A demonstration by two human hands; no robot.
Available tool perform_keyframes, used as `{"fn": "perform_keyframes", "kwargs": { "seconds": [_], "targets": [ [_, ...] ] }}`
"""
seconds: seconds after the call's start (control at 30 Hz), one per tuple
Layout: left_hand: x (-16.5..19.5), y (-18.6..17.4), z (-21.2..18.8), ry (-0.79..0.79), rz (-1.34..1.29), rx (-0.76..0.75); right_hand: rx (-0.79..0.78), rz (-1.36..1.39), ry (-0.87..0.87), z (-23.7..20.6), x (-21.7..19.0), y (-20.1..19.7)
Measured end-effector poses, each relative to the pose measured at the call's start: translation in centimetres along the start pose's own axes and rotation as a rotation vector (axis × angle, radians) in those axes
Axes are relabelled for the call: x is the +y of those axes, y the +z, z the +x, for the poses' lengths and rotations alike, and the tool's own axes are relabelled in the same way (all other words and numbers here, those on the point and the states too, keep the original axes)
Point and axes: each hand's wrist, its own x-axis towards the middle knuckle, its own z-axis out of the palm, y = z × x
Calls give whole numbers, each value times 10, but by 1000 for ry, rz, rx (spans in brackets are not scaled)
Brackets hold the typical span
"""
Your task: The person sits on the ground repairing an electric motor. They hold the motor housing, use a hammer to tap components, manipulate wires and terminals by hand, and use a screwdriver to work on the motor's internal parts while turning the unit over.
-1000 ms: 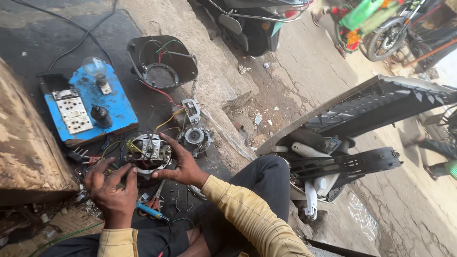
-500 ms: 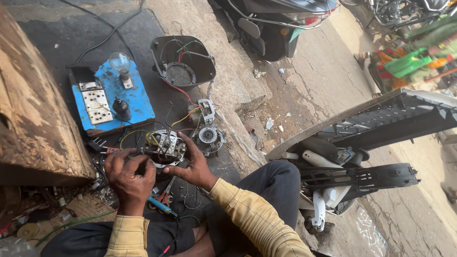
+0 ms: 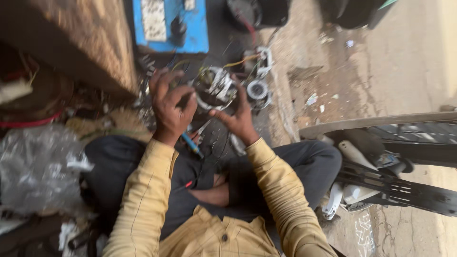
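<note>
Item: round wired part (image 3: 215, 90), a coil-like metal piece with thin wires, held up over my lap. All places below are given from it.

- Right hand (image 3: 238, 119): just below and to its right, fingers curled up around its lower rim, gripping it. This is the nearer hand.
- Left hand (image 3: 171, 107): just to its left, fingers bunched together at its edge; I cannot tell through the blur whether they pinch a wire or only touch it.
- Long axis: none clear; the part faces up toward me, tilted slightly.
- Blue-handled tool (image 3: 193, 145): below, under my left hand, lying on my dark trousers.
- Small round metal piece (image 3: 258, 89): right, close by on the ground, with yellow wire (image 3: 240, 61) above it.
- Blue box (image 3: 169, 24): above and left, well apart.
- Brown slab (image 3: 81, 43): far left.
- Black scooter panel (image 3: 395, 162): far right and lower.

Nothing stands between either hand and the part.
</note>
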Motion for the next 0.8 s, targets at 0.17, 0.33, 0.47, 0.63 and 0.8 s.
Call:
{"fn": "perform_keyframes", "kwargs": {
  "seconds": [0.17, 0.33, 0.47, 0.63, 0.8],
  "targets": [
    [-24, -5, -3, -315, -629, 44, 1, 48, 57, 2, 4, -1],
    [-38, 7, -2, -505, -846, -70, 2, -232, -29, 16, 11, 2],
    [-44, 15, 0, -506, -832, -149, 57, -201, -1, 32, 28, 2],
    [-51, 12, 12, -384, -591, -209, 26, -45, 106, 49, 48, -15],
    [-51, 10, 21, -353, -419, -250, -26, -118, 78, 51, 65, -26]
  ]
}}
